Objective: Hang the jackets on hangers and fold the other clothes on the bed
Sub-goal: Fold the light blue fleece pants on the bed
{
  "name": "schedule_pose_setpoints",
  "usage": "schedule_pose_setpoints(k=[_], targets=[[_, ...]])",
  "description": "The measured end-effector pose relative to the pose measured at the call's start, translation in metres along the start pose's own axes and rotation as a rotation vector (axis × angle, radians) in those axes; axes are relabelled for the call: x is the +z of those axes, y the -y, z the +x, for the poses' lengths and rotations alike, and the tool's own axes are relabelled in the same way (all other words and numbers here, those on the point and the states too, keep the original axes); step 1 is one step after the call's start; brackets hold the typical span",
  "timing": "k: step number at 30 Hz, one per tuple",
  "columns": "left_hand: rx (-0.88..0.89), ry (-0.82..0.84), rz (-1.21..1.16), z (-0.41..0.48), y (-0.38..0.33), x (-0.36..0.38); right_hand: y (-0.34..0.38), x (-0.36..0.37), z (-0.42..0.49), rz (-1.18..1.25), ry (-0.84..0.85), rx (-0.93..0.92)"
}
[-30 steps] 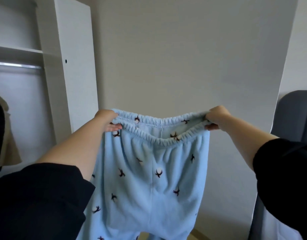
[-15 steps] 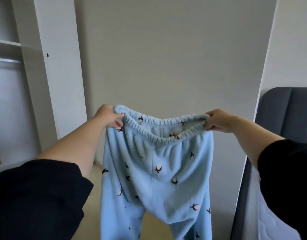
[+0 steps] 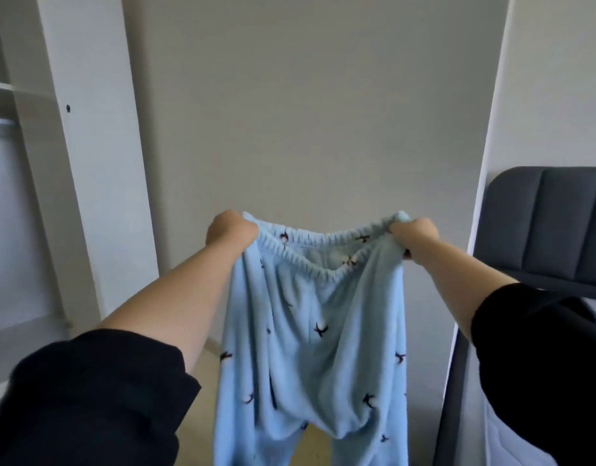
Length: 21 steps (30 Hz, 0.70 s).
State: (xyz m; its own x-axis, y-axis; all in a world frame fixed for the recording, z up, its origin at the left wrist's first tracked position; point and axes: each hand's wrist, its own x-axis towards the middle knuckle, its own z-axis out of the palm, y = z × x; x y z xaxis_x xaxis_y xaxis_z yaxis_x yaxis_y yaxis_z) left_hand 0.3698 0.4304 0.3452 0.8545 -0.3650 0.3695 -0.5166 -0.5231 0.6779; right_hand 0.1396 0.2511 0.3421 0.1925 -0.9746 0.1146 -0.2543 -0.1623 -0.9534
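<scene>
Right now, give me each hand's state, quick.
Left hand: closed, gripping the left end of the blue pants waistband.
Right hand: closed, gripping the waistband's right end.

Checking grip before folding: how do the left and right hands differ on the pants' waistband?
The left hand grips the waistband's left end, fingers hidden; the right hand grips the right end, fingers visibly curled over the fabric. Cloth bunches more under the right hand than the left. Both hold the light blue pants up, roughly level.
</scene>
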Motion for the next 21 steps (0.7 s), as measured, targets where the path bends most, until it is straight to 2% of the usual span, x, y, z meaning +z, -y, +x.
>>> schedule_pose_setpoints(k=[4,7,9,14,16,19,21], targets=[[0.003,0.136,-0.319,-0.018,-0.024,0.008,0.013,0.007,-0.013,0.156,0.01,-0.002],[-0.025,0.348,-0.698,-0.035,-0.047,0.018,0.02,0.015,-0.032,0.159,0.071,-0.072],[0.004,0.474,-0.82,-0.049,-0.062,0.024,0.02,0.021,-0.043,0.18,0.114,-0.147],[0.133,0.558,-0.735,-0.068,-0.081,0.029,0.019,0.014,-0.057,0.288,0.34,-0.198],[0.178,0.604,-0.758,-0.07,-0.082,0.03,0.017,0.005,-0.054,0.272,0.326,-0.215],[0.227,0.668,-0.778,-0.073,-0.085,0.033,0.012,-0.003,-0.05,0.217,0.214,-0.242],[0.271,0.728,-0.764,-0.077,-0.088,0.034,0.009,-0.005,-0.052,0.231,0.257,-0.269]])
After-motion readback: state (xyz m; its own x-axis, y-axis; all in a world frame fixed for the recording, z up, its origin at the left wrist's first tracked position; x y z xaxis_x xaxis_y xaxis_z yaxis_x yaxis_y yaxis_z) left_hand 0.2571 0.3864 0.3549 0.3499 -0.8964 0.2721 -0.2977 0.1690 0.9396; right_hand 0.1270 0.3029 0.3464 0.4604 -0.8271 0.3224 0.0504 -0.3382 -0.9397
